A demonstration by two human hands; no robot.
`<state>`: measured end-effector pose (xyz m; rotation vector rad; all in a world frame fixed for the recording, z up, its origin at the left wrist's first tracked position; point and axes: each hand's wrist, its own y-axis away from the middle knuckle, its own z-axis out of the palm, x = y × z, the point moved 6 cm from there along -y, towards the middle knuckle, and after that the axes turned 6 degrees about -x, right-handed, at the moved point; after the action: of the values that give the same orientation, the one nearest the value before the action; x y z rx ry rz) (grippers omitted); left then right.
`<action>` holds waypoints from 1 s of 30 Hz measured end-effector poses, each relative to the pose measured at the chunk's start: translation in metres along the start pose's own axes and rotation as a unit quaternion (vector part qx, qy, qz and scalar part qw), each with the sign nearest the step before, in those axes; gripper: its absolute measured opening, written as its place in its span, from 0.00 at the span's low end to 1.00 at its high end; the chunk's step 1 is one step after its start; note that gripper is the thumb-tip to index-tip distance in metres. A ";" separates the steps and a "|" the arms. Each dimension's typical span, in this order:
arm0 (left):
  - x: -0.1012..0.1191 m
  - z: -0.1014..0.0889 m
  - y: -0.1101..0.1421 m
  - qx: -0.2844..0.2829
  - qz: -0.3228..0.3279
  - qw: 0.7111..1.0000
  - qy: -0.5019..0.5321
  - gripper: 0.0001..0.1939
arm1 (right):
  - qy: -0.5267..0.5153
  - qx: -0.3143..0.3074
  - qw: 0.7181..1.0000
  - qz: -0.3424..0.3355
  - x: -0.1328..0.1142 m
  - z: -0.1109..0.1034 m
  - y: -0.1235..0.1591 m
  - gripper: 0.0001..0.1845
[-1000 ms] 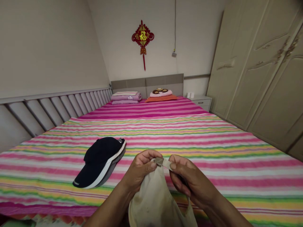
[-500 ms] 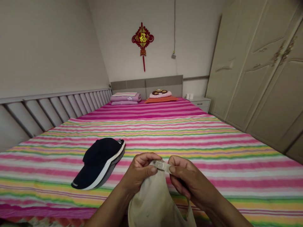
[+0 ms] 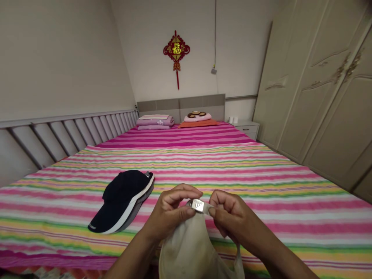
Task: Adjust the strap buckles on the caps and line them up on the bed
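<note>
A beige cap (image 3: 187, 248) hangs below my hands at the bottom middle, its lower part cut off by the frame. On its back strap sits a shiny metal buckle (image 3: 198, 205) with an embossed mark. My left hand (image 3: 173, 211) pinches the buckle's left end between thumb and fingers. The strap at the buckle's right side is gripped by my right hand (image 3: 231, 213), thumb against curled fingers. To the left of my hands, a navy cap (image 3: 124, 190) with a white-edged brim lies on the striped bedspread (image 3: 279, 217), touched by neither hand.
Folded purple bedding (image 3: 155, 122) and a pink bundle on an orange cloth (image 3: 200, 123) lie by the headboard (image 3: 203, 104). A metal rail (image 3: 72, 120) runs along the left. On the right stand a white nightstand (image 3: 247, 130) and a tall wardrobe (image 3: 308, 97).
The buckle has tilted so that its embossed face shows more clearly. My hands have shifted slightly to the right with the beige cap. The navy cap stays where it lay.
</note>
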<state>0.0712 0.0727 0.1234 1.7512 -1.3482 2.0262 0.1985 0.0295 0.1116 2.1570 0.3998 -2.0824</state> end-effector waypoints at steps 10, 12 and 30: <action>0.013 0.009 0.007 0.013 -0.006 0.993 -0.121 0.12 | -0.128 -0.054 0.990 0.007 0.005 0.008 0.002 0.15; 0.009 0.009 0.009 0.021 -0.023 0.995 -0.091 0.11 | -0.142 -0.071 0.987 0.006 0.006 0.009 0.002 0.15; -0.006 0.007 0.013 0.021 -0.048 0.997 0.049 0.10 | -0.173 -0.101 0.979 0.033 0.013 0.016 0.001 0.15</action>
<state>0.0697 0.0625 0.1109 1.6745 -1.1787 2.0740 0.1836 0.0255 0.0979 1.6357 0.4669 -2.2132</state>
